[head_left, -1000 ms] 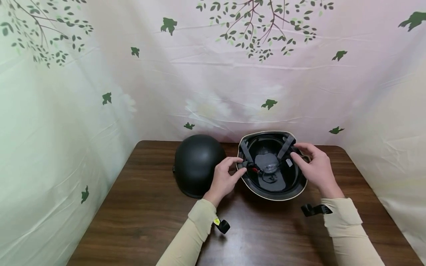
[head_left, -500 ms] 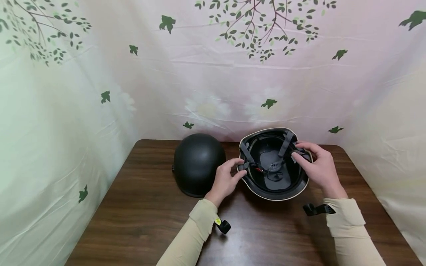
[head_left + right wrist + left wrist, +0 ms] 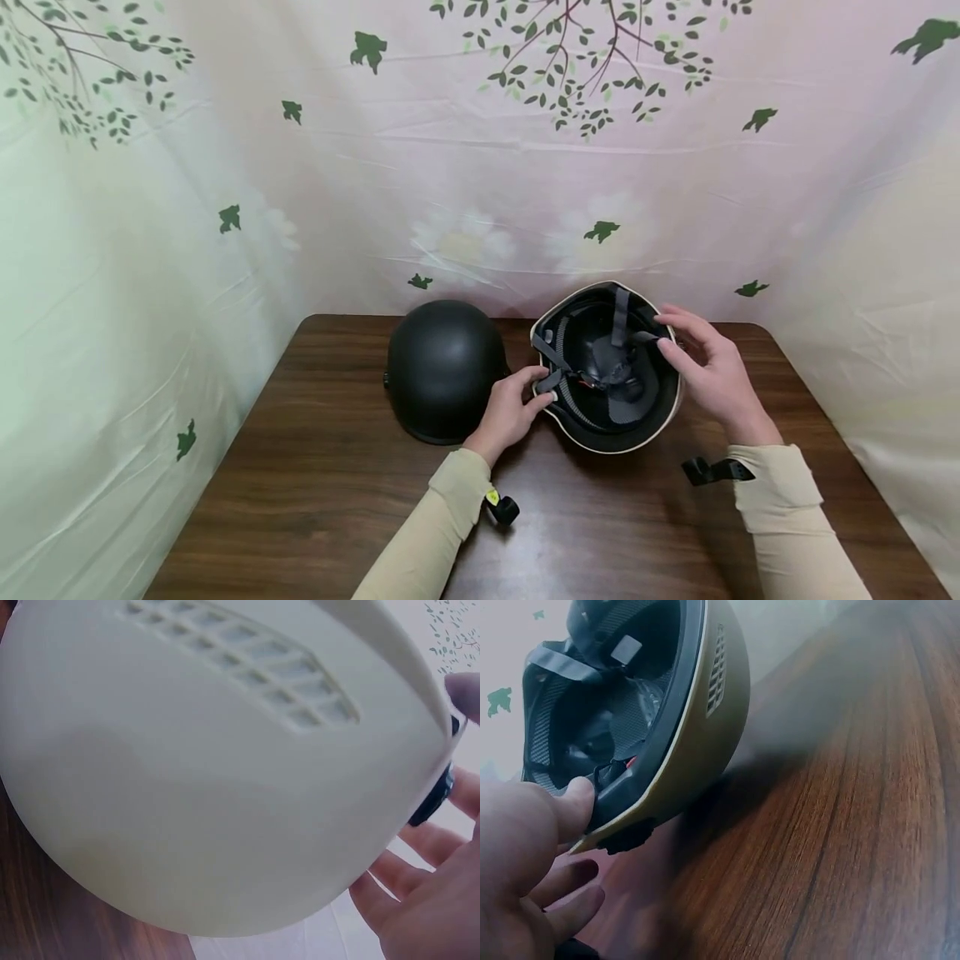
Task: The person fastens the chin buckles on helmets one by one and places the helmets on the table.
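Observation:
A cream helmet [image 3: 645, 417] is tipped so its dark padded inside faces me, with grey straps [image 3: 621, 317] across the opening. My left hand [image 3: 512, 412] pinches its left rim; in the left wrist view the thumb [image 3: 576, 804] lies over the edge and the fingers are outside, below a black knob [image 3: 626, 836]. My right hand [image 3: 716, 375] holds the opposite rim between thumb and fingers. The right wrist view is mostly filled by the smooth outer shell [image 3: 187, 787] with its vent grille [image 3: 255, 656]; fingers [image 3: 397, 874] lie along its right side.
A black helmet [image 3: 446, 371] sits dome up on the brown wooden table [image 3: 315, 467], just left of the cream one and close to my left hand. Behind the table hangs a pale curtain [image 3: 480, 167] printed with leaves and birds, with more cloth at both sides.
The cream helmet has turned between my hands, its top edge rising and its right side swinging left. My left hand has stayed nearly in place at the left rim.

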